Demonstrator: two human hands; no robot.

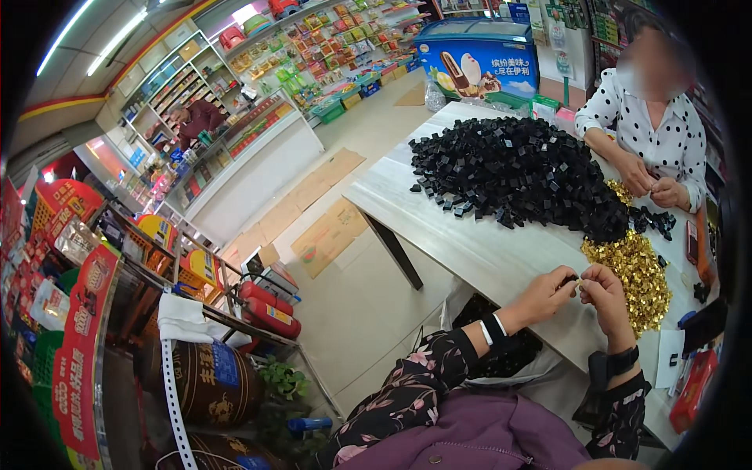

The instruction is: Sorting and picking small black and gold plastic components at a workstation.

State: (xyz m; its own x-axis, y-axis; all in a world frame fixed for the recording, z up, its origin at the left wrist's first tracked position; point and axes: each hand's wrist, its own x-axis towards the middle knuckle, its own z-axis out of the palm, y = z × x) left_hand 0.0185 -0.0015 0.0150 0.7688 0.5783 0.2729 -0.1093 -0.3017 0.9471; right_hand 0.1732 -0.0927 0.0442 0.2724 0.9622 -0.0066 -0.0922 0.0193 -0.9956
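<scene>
Over the near edge of the table, my left hand (547, 296) and my right hand (605, 301) meet fingertip to fingertip, both closed in a pinch. A small black piece (574, 280) shows at the left fingertips. What the right fingers pinch is too small to tell. Just beyond my right hand lies a heap of small shiny gold pieces (638, 286). A large mound of small black square pieces (517, 172) covers much of the table (415, 211). Across from me, another person's hands (650, 184) are together over a few gold and black pieces.
An open bag with black pieces (501, 356) sits below the table edge, by my left forearm. Right of me on the table are a red box (693, 392) and a dark phone-like object (705, 325). Fire extinguishers (266, 313) and shelves stand left; an ice-cream freezer (478, 63) stands behind.
</scene>
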